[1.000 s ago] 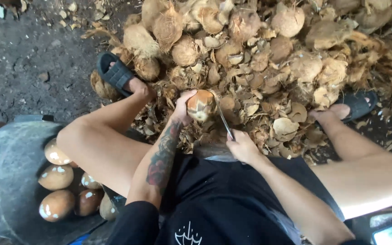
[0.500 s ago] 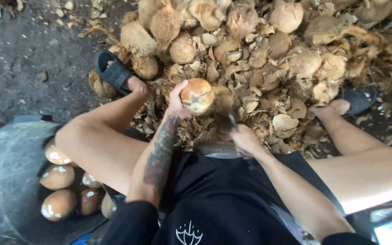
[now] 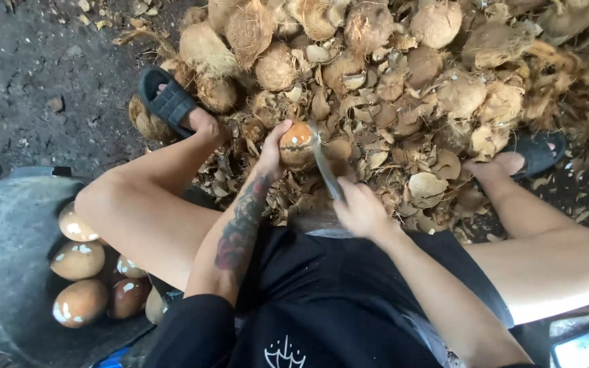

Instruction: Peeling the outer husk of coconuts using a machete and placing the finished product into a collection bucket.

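Note:
My left hand grips a brown coconut with small white patches, held low in front of me over shell scraps. In my right hand is a knife, and its blade lies against the coconut's right side. I sit with knees apart, one foot in a dark sandal at the left and the other in a second sandal at the right. A tattoo runs along my left forearm.
A big pile of husked coconuts and husk pieces fills the ground ahead. A dark tub at my lower left holds several peeled coconuts. Bare dark ground lies at the upper left.
The left hand raised and turned the coconut, then brought it back down. The right hand's knife has swung up from low near my lap against the coconut's right side.

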